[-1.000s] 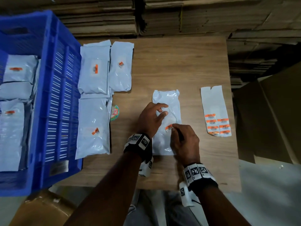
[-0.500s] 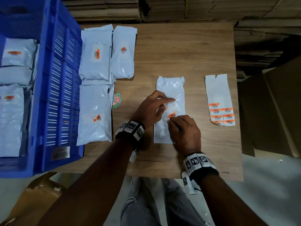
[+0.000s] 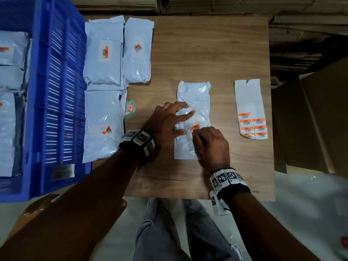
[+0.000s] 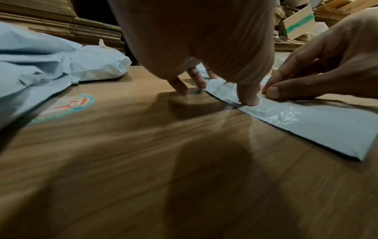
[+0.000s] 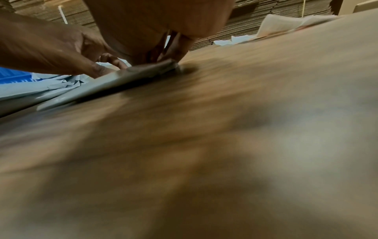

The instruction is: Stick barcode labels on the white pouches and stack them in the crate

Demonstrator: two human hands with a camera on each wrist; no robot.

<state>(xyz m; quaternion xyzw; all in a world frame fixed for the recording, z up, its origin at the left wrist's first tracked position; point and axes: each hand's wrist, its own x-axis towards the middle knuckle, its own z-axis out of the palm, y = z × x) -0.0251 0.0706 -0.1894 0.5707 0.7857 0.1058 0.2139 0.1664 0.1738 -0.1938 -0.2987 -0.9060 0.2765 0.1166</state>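
A white pouch (image 3: 194,99) lies flat mid-table, also seen in the left wrist view (image 4: 306,127) and the right wrist view (image 5: 114,82). An orange barcode label (image 3: 195,127) sits on its middle. My left hand (image 3: 167,123) presses the pouch's left side with spread, straight fingers, and its thumb (image 4: 248,97) is down on the plastic. My right hand (image 3: 208,145) has curled fingers, and its thumb and forefinger pinch the label's near edge (image 4: 263,93). The blue crate (image 3: 47,91) stands at the left with labelled pouches inside.
Three labelled pouches (image 3: 102,59) lie beside the crate's right wall. A backing sheet with several orange labels (image 3: 251,110) lies right of the pouch. A round sticker (image 3: 130,109) is on the wooden table (image 3: 216,53). Cardboard stacks surround the table.
My left fingers have straightened and spread wider over the pouch. The label now lies flatter on it, with my right fingertips still at its near edge. My head has tilted down.
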